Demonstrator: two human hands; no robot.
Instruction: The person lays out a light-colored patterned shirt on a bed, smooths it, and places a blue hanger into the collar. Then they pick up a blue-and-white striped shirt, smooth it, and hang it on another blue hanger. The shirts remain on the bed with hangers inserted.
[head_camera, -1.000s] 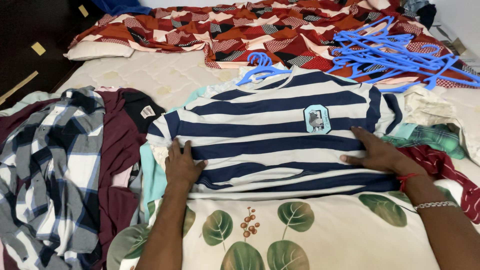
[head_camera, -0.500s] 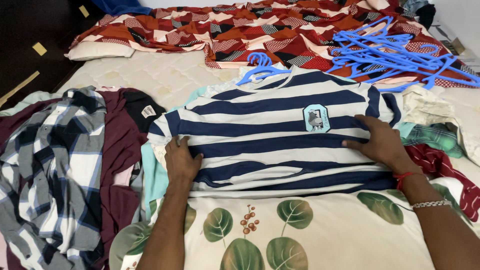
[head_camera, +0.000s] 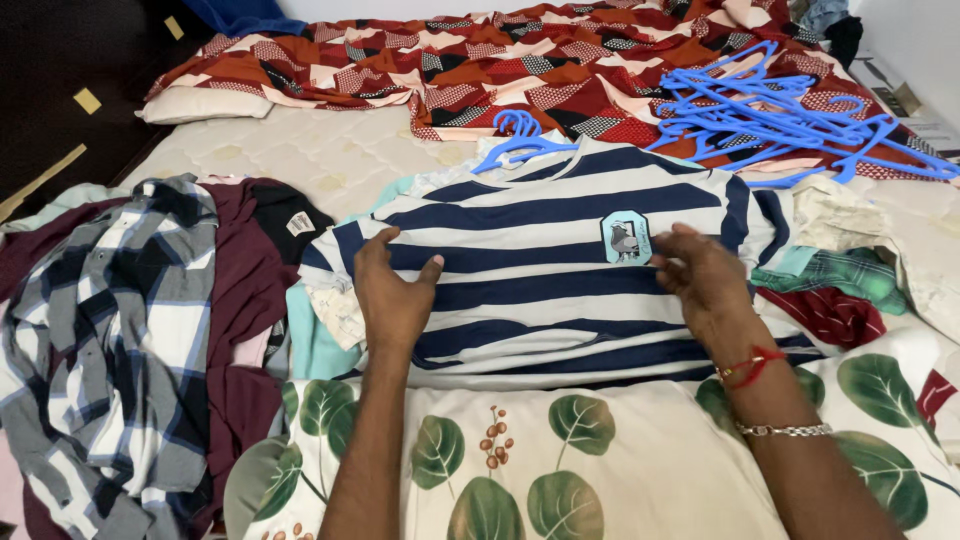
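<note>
A navy and white striped t-shirt (head_camera: 540, 215) with a light blue chest badge lies flat on the bed, a blue hanger (head_camera: 520, 140) in its neck. My left hand (head_camera: 395, 290) hovers over the shirt's left side, fingers spread, holding nothing. My right hand (head_camera: 705, 280) is above the shirt's right side just beside the badge, fingers loosely curled and empty. A red thread and a silver bracelet circle my right wrist.
A plaid shirt (head_camera: 110, 330) and a maroon garment (head_camera: 245, 290) lie at left. A pile of blue hangers (head_camera: 780, 110) rests on a red patterned sheet (head_camera: 540, 60) at back right. A leaf-print pillow (head_camera: 540, 460) lies in front. Crumpled green and red clothes (head_camera: 830, 290) sit at right.
Both hands have lifted off the striped shirt and moved inward and upward, the right hand coming close to the badge. The shirt itself stays flat.
</note>
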